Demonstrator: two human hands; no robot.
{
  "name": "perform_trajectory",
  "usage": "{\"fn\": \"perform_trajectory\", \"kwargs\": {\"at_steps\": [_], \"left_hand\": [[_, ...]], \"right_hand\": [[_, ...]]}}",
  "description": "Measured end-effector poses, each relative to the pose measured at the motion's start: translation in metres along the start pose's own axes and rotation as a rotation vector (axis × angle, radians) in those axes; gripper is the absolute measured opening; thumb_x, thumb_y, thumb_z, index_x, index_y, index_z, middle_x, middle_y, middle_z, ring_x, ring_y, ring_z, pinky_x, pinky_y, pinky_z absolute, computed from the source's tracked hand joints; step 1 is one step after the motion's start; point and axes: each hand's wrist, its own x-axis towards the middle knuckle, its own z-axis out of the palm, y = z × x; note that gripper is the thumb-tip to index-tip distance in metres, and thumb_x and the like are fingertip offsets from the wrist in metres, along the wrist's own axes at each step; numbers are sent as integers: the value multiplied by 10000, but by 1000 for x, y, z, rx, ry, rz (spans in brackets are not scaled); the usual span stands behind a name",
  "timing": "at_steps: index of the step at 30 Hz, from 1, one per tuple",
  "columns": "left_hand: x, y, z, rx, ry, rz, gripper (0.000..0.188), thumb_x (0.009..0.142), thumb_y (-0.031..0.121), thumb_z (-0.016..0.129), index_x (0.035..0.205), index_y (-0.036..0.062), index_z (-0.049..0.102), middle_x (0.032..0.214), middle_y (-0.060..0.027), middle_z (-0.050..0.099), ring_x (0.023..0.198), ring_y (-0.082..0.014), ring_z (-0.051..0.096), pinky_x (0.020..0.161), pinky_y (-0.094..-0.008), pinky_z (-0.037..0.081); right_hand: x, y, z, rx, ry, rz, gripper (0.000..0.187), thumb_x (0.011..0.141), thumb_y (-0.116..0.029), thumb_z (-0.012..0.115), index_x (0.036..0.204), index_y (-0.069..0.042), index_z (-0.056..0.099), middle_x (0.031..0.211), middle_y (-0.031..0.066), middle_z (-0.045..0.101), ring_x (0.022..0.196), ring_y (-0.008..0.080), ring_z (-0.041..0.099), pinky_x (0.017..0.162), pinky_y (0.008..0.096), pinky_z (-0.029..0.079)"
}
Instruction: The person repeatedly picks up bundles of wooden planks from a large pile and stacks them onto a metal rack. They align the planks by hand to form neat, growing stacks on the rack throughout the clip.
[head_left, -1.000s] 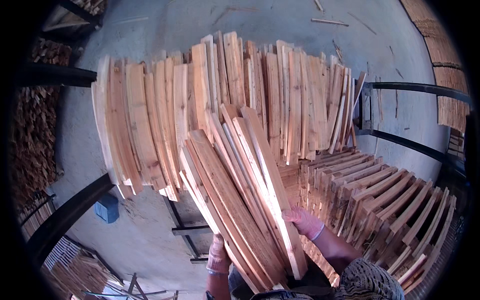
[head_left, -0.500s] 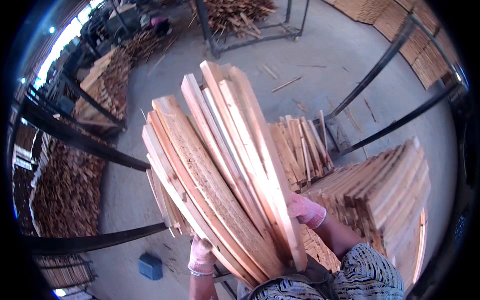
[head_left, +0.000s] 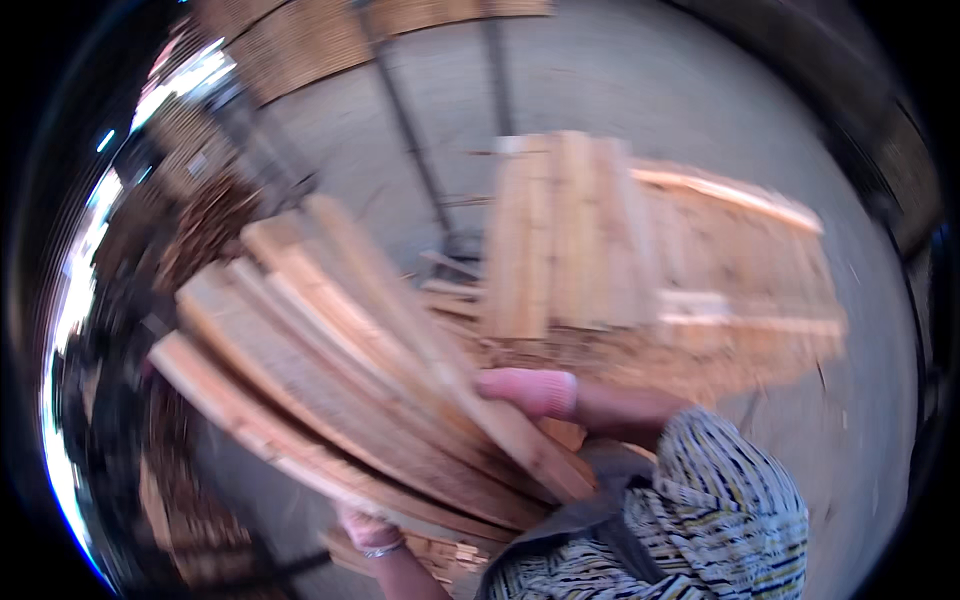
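Against my body I carry a fanned bundle of long wooden boards (head_left: pixel 330 400), their far ends pointing away to the upper left. My left hand (head_left: pixel 365 526), in a pale pink work glove, grips the bundle's left side from below; its fingers are partly hidden under the wood. On the other side, my right hand (head_left: pixel 526 392), gloved in pink too, presses round the outermost right board. Beyond that hand lies a large stack of boards (head_left: pixel 570 240), blurred by motion, with several pale planks on top.
Dark metal rack posts (head_left: pixel 405 130) rise from the grey concrete floor (head_left: pixel 640 70) ahead. Tall board stacks (head_left: pixel 310 45) stand at the far upper left. A heap of brown wood pieces (head_left: pixel 210 225) lies on the left. More wood ends (head_left: pixel 450 555) show below the bundle.
My view has swung to the right, so the board stack on the right now sits nearer the centre. The bundle tilts farther left in view, still in both hands.
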Motion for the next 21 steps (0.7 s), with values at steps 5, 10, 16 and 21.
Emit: {"fn": "perform_trajectory", "kwargs": {"at_steps": [5,10,16,21], "left_hand": [[25,-29,131,378,-477,187,699,1021,527,462,1508,42,338,1442,-115,478,1274,-255,505,1079,-422,456],[-1,-141,258,257,-733,34,704,1004,541,483,1509,69,353,1455,-86,474,1316,-239,479,1124,-417,413],[-60,-287,398,272,-957,-379,761,965,627,521,1504,104,397,1458,-96,501,1328,-255,496,1146,-443,408],[-115,-405,473,377,-1024,-878,825,888,600,658,1496,101,410,1449,-116,502,1372,-279,452,1125,-454,408]], "right_hand": [[-72,-68,-50,184,-9,-244,743,910,-573,659,1344,22,564,1260,122,668,1065,168,658,967,316,523],[-171,-111,-144,290,91,-395,844,865,-620,691,1401,9,521,1329,147,632,1150,220,640,1033,368,495],[-317,-131,-256,452,480,-472,664,891,-523,721,1334,-45,591,1186,117,694,997,202,681,882,382,581],[-435,-130,-314,439,804,-588,661,891,-472,743,1372,-58,559,1218,104,681,1036,216,674,901,402,586]]}}
